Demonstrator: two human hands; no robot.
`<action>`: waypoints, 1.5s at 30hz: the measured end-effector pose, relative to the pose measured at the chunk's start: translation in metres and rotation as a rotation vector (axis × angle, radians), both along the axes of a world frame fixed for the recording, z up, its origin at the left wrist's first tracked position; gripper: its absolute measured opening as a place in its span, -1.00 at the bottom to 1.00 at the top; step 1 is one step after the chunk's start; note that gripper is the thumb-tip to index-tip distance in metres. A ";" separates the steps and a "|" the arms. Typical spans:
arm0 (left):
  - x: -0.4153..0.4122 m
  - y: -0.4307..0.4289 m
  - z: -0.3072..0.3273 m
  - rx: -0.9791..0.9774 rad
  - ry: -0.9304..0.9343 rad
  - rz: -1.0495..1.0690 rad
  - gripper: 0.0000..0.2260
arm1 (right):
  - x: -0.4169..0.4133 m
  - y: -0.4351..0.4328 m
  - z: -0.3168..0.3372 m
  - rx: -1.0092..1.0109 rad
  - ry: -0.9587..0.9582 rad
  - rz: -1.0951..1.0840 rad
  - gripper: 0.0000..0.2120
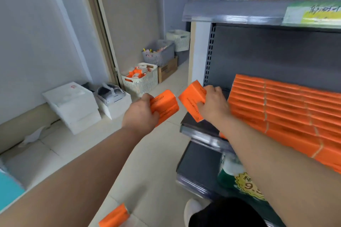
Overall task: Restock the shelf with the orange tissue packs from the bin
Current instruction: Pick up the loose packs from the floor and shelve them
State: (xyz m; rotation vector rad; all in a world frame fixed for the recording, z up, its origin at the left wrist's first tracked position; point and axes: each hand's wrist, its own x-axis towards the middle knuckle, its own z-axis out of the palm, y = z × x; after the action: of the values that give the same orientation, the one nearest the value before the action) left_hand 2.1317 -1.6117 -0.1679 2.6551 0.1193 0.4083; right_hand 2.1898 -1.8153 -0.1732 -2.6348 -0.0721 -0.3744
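1. I see the left hand [140,114] just left of the frame's middle; its fingers curl round the first orange pack [166,106], which sticks out of the fist toward two o'clock and hangs in the air over the floor tiles [147,162].
2. The right hand [212,103] sits at three o'clock of the left; it grips the second orange pack [191,97], fingers over the far end and thumb on the near face.
3. That second pack is tilted over the left front corner of the middle shelf [199,125]; whether it touches the board I cannot tell.
4. The two held packs are near each other but apart.
5. At three o'clock of the right hand a tight row of orange packs [286,114] stands on the middle shelf; the right wrist is just beside its left end.
6. At eleven o'clock of the left hand the white bin [142,81] stands on the floor by the wall, with orange and white packs inside.
7. At six o'clock, on the frame's bottom edge, lies a loose orange pack [114,216], partly cut off; a white shoe [191,210] is to its right.
8. Beyond the bin, toward one o'clock, stand a cardboard box [168,69], a grey basket [158,55] and a white basket [180,39].
9. At nine o'clock of the left hand lie white boxes [73,103]; the upper shelf [230,11] at one o'clock carries a green label [311,13].
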 end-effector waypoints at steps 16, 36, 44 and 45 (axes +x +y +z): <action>0.213 -0.094 0.007 -0.120 0.118 -0.224 -0.67 | 0.222 -0.086 0.006 -0.325 -0.040 -0.096 -0.48; 0.312 -0.152 -0.016 -0.130 0.145 -0.370 -0.52 | 0.250 -0.134 0.007 -0.442 0.084 -0.120 -0.62; 0.308 -0.194 -0.028 -0.269 0.216 -0.217 -0.47 | 0.228 -0.148 0.003 -0.532 0.120 -0.182 -0.67; 0.307 -0.198 -0.028 -0.274 0.233 -0.233 -0.43 | 0.228 -0.148 0.003 -0.535 0.125 -0.182 -0.67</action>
State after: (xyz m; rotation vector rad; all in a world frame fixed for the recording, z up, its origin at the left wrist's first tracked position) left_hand 2.4385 -1.8097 -0.1960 2.3992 -0.0589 0.0044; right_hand 2.4174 -1.9634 -0.1698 -3.2006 0.1282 -0.2773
